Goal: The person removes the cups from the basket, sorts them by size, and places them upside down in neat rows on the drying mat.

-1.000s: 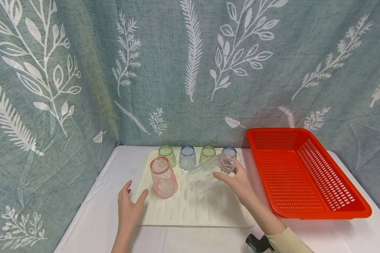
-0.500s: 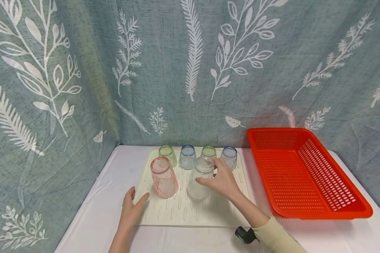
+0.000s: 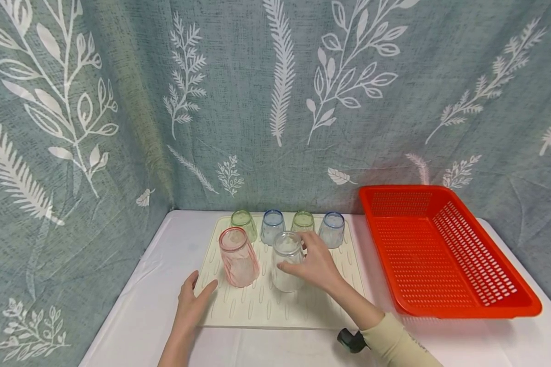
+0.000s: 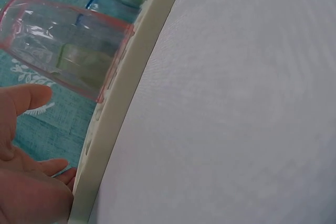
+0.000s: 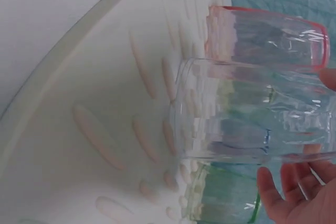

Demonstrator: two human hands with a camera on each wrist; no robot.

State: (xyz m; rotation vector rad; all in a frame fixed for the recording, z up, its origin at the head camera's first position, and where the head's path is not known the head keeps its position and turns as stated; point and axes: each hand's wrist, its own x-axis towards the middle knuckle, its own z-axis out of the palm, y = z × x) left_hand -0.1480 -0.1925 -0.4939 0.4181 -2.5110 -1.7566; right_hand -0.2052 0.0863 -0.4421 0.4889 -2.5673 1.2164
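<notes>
My right hand (image 3: 319, 265) grips a clear glass (image 3: 285, 278) near its upper end, thumb on the near side. The glass is upside down, its rim against the ridged cream drying mat (image 3: 252, 313). To its left a pink-tinted glass (image 3: 241, 265) also stands inverted on the mat. My left hand (image 3: 193, 300) hovers at the mat's left edge, thumb and fingers spread, holding nothing. In the left wrist view its thumb (image 4: 34, 97) is apart from the pink glass (image 4: 63, 45).
Behind stand short upturned glasses: green (image 3: 243, 225), blue (image 3: 273, 230), another green (image 3: 303, 222) and another blue (image 3: 332, 234). A red plastic basket (image 3: 468, 312) sits to the right. A patterned curtain (image 3: 257, 127) backs the white table (image 3: 156, 255).
The clear glass went from tilted sideways to upright, bottom up, and came down on the mat beside the pink glass. My right hand shifted left with it; my left hand barely moved.
</notes>
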